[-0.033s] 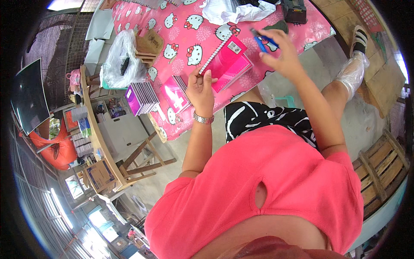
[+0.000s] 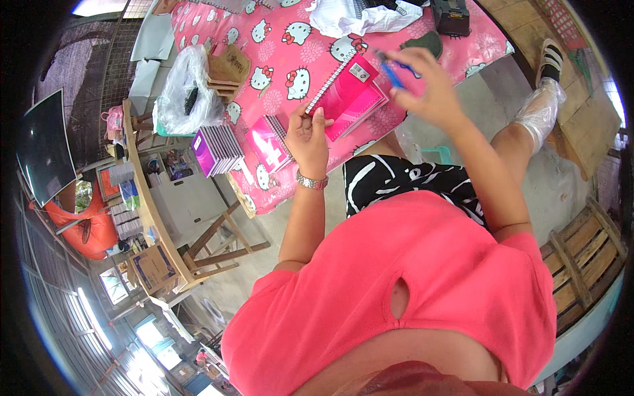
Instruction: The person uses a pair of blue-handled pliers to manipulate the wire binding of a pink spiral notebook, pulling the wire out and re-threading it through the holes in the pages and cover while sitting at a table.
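In my left hand [image 2: 308, 135] is a pink spiral-bound notebook [image 2: 345, 92], pinched at its lower left corner by the wire binding. Another pink notebook [image 2: 370, 109] lies partly under it. My right hand [image 2: 432, 89] is closed round blue-handled pliers [image 2: 391, 74], their dark metal tip pointing toward the far end of the wire. A small gap seems to part tip and binding. Left of my left hand are a short pile of pink notebooks [image 2: 269, 144] and a taller stack of purple-and-pink notebooks [image 2: 218, 152].
A pink patterned cloth [image 2: 271, 102] covers the table. On it are a clear plastic bag [image 2: 188, 92], brown cardboard pieces [image 2: 228, 69], a white plastic bag [image 2: 363, 16], a dark green object [image 2: 422, 45] and a black box-like object [image 2: 450, 16]. A wooden bench [image 2: 148, 204] stands at left.
My right hand has shifted slightly left with the pliers, whose tip is nearer the far end of the wire binding. My left hand and the notebook have stayed put.
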Demonstrator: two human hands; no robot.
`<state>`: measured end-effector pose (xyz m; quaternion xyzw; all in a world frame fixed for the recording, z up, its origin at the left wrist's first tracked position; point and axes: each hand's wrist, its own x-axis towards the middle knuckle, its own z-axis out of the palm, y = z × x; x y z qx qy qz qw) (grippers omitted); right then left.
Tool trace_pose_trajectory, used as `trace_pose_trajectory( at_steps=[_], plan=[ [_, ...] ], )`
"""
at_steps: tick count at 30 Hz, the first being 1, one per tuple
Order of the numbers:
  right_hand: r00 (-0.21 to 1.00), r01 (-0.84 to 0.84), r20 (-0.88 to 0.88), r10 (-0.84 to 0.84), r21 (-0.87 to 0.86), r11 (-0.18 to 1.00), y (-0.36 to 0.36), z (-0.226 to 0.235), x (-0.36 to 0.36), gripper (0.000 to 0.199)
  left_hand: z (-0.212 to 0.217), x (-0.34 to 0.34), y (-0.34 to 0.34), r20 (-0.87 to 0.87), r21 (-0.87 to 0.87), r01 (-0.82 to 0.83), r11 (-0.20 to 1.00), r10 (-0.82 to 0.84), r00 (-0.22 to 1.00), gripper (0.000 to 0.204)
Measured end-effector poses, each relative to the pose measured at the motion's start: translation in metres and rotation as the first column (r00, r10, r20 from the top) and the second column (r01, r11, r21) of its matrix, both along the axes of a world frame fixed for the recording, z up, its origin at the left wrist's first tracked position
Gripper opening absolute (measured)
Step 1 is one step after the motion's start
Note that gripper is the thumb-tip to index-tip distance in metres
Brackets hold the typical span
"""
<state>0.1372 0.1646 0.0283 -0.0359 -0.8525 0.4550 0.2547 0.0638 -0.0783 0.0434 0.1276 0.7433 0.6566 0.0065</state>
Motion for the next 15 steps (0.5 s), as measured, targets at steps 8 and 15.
trace_pose_trajectory(
  at_steps=[8,15],
  plan=[
    [0.946,-0.3,-0.086,0.312,0.131,0.945,-0.073,0.029,0.01,0.059,-0.006,0.002,-0.005,-0.092,0.019,-0.021,1.0,0.022,0.995,0.012],
    [0.943,-0.303,-0.061,0.328,0.251,0.919,-0.073,0.035,0.014,0.057,-0.009,0.006,-0.007,-0.082,0.003,-0.068,0.998,0.068,0.994,0.009]
  ],
)
